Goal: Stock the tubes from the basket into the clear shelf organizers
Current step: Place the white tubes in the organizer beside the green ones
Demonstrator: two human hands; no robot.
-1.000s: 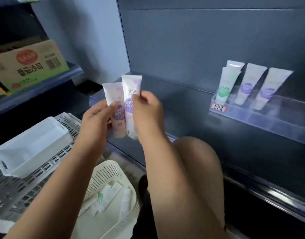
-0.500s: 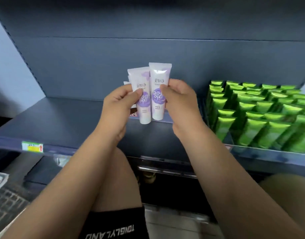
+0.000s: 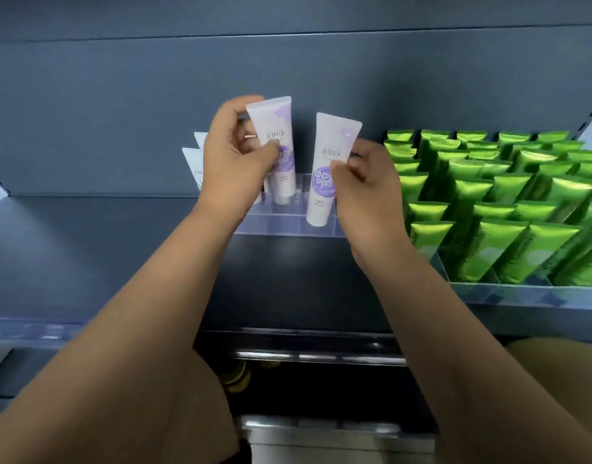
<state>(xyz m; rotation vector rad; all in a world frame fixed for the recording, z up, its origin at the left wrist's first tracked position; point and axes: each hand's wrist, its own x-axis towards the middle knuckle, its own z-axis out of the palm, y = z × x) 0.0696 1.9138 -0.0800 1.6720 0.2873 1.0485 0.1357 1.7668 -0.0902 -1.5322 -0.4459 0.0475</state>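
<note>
I hold one white tube with a purple label in each hand, both upright with caps down over the clear shelf organizer (image 3: pixel 287 226). My left hand (image 3: pixel 234 162) pinches the left tube (image 3: pixel 274 135), whose lower end is inside a back slot of the organizer. My right hand (image 3: pixel 364 192) pinches the right tube (image 3: pixel 331 155), which tilts slightly and hangs with its cap at the organizer's front row. Other white tubes (image 3: pixel 192 159) stand in the organizer behind my left hand, mostly hidden. The basket is out of view.
A second clear organizer (image 3: pixel 508 291) at the right holds several rows of green tubes (image 3: pixel 488 209), close to my right wrist. The dark shelf (image 3: pixel 87 249) runs left, with a price strip along its front edge (image 3: pixel 30 329). My knees are below.
The view has swung from the basket to the shelf. The two tubes, held together before, are now spread apart and moved forward over the clear organizer.
</note>
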